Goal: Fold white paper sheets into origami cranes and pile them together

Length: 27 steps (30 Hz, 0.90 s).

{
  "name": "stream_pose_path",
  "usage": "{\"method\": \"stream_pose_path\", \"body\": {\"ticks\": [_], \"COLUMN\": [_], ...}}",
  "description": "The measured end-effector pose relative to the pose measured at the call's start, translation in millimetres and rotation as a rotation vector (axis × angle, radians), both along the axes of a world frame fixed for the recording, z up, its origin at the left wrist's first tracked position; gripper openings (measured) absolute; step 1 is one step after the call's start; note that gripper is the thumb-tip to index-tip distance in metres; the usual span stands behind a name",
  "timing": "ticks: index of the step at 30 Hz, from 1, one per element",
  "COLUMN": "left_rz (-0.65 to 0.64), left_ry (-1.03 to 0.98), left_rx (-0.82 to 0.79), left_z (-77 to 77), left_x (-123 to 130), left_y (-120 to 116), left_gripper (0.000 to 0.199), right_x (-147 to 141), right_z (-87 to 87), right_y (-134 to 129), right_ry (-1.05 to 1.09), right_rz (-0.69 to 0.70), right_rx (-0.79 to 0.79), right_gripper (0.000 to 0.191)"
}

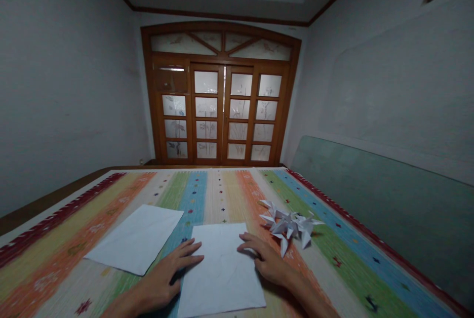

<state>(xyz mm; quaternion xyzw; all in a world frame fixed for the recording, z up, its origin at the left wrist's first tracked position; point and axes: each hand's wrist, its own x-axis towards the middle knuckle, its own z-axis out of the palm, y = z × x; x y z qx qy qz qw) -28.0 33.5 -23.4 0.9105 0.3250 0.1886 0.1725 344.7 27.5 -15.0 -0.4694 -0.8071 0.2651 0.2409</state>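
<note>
A white sheet of paper (222,273) lies flat on the striped cloth in front of me. My left hand (172,271) rests at its left edge, fingers apart, the fingertips on the paper. On the other side, my right hand (268,258) touches the sheet's upper right edge with its fingers spread. Neither hand holds anything. Another white sheet (137,239) lies to the left, turned at an angle. Several folded white paper figures (291,224) sit in a cluster beyond my right hand.
The striped, patterned cloth (222,194) covers the table. A pale green panel (370,184) stands along the table's right side. Wooden doors with glass panes (222,110) are at the far end, between white walls.
</note>
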Motion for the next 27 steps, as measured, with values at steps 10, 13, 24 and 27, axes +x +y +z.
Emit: {"method": "stream_pose_path", "body": {"ticks": [10, 13, 24, 27], "left_rz": [0.009, 0.025, 0.097, 0.096], "left_ry": [-0.041, -0.059, -0.045, -0.031], "left_rx": [-0.04, -0.048, -0.133, -0.126], "left_z": [-2.3, -0.1, -2.0, -2.1], "left_x": [0, 2, 5, 5], "left_y": [6, 5, 5, 6], "left_gripper": [0.045, 0.042, 0.051, 0.053], "right_x": [5, 4, -2, -1], "right_z": [16.3, 20.1, 23.9, 21.8], "right_y": [-4, -6, -10, -9], "right_ry": [-0.033, -0.024, -0.037, -0.044], "right_rz": [0.042, 0.039, 0.046, 0.052], "right_rx": [-0.087, -0.1, -0.147, -0.14], "right_gripper": [0.069, 0.066, 0.059, 0.059]}}
